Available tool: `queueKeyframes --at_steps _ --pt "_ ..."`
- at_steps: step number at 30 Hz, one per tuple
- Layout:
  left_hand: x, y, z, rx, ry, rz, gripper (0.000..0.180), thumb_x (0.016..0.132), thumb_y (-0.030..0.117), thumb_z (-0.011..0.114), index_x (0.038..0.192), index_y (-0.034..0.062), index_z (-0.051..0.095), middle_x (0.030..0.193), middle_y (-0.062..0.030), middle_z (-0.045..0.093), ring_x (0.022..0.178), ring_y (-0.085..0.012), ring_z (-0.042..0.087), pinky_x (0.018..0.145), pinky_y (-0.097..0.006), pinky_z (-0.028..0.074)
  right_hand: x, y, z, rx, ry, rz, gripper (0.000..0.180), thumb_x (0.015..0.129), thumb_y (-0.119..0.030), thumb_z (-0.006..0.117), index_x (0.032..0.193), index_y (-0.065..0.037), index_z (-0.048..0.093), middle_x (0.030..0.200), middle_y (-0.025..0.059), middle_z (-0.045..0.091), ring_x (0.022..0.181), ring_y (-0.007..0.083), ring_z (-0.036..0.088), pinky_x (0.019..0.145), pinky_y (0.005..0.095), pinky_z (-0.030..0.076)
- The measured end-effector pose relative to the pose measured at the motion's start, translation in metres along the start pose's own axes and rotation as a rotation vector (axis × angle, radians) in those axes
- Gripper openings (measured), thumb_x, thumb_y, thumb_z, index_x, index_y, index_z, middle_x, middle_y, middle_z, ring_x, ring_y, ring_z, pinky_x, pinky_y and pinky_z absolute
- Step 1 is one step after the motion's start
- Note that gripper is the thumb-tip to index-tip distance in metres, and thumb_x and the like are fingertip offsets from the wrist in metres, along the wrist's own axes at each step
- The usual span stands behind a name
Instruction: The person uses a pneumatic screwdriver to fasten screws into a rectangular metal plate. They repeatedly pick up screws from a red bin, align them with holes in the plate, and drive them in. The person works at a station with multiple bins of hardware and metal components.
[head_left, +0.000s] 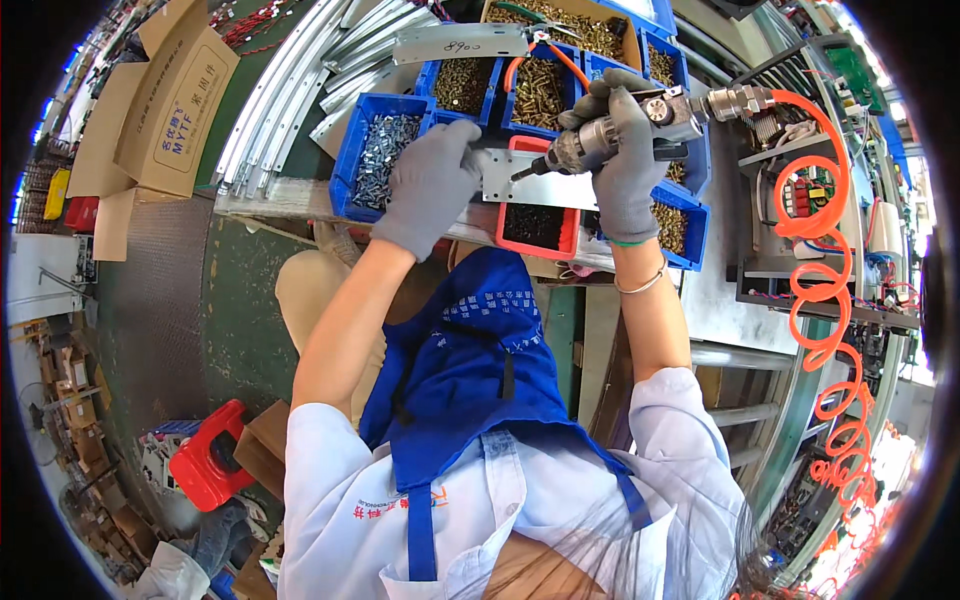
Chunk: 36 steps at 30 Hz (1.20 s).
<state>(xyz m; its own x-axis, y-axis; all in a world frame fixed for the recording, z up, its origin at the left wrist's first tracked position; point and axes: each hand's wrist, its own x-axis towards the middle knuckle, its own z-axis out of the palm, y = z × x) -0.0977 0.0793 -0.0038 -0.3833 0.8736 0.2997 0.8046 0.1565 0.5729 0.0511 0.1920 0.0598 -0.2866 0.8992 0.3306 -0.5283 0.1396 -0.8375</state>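
My left hand (430, 185), in a grey glove, grips the left end of a flat silver metal plate (552, 190) with several small holes. The plate lies over a red bin (571, 240) of small dark parts. In my right hand (630, 180), also gloved, is a pneumatic screwdriver (580, 147), its handle wrapped by the fingers. Its dark bit points left and down at the plate, near the holes by my left fingers; whether it touches is too small to tell. An orange coiled air hose (838, 185) runs from the tool's back end.
Blue bins (345, 190) of screws and fasteners surround the plate. A second metal plate (460, 44) lies across the far bins beside orange-handled pliers (545, 38). Long metal strips (290, 90) and a cardboard box (175, 110) are at left; a rack of electronics (825, 190) stands right.
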Motion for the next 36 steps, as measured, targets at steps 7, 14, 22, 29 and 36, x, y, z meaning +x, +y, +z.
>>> queueKeyframes --at_steps 7,14,22,29,36 --pt "0.033 -0.002 0.015 -0.251 -0.447 -0.188 0.029 0.08 0.012 0.066 0.106 0.0006 0.065 0.086 -0.0153 0.067 0.07 -0.0181 0.064 0.065 -0.032 0.051 -0.009 0.002 0.015 -0.017 -0.101 0.045 0.015 0.084 -0.004 0.059 0.097 0.004 0.061 0.071 0.0094 0.063 0.057 0.0135 0.061 0.053 0.0254 0.051" --pt "0.033 -0.009 0.018 -0.281 -0.39 -0.191 0.022 0.076 0.021 0.07 0.081 0.0 0.069 0.078 -0.0196 0.067 0.07 -0.0317 0.065 0.065 -0.037 0.05 -0.026 -0.01 0.039 -0.251 -0.315 0.068 0.02 0.086 -0.003 0.055 0.104 0.003 0.059 0.081 0.0104 0.064 0.069 0.0146 0.064 0.062 0.0287 0.055" --pt "0.034 -0.046 0.061 -0.33 -0.219 -0.029 0.026 0.078 0.025 0.067 0.092 0.0028 0.066 0.087 -0.0182 0.068 0.085 -0.0353 0.065 0.076 -0.038 0.051 -0.025 -0.004 0.058 -0.309 -0.444 -0.01 0.021 0.072 -0.009 0.071 0.09 0.0 0.065 0.076 0.0021 0.063 0.07 0.0062 0.055 0.066 0.0229 0.048" --pt "0.038 -0.04 0.046 -0.691 -0.202 -0.049 0.021 0.076 0.018 0.071 0.082 -0.0017 0.067 0.069 -0.0103 0.066 0.065 -0.0193 0.064 0.062 -0.032 0.05 -0.034 -0.039 0.054 -0.144 -0.413 0.076 0.025 0.075 0.0 0.067 0.099 0.002 0.064 0.091 0.0051 0.064 0.083 0.0097 0.059 0.074 0.0248 0.049" --pt "0.098 -0.025 -0.072 -0.431 -0.166 -0.124 0.026 0.08 0.016 0.067 0.1 -0.0005 0.069 0.081 -0.0048 0.067 0.073 -0.012 0.061 0.065 -0.027 0.051 -0.067 -0.109 0.002 -0.194 -0.447 -0.421 0.036 0.084 -0.011 0.063 0.116 -0.003 0.05 0.084 0.0127 0.048 0.063 0.0198 0.053 0.048 0.0322 0.049"
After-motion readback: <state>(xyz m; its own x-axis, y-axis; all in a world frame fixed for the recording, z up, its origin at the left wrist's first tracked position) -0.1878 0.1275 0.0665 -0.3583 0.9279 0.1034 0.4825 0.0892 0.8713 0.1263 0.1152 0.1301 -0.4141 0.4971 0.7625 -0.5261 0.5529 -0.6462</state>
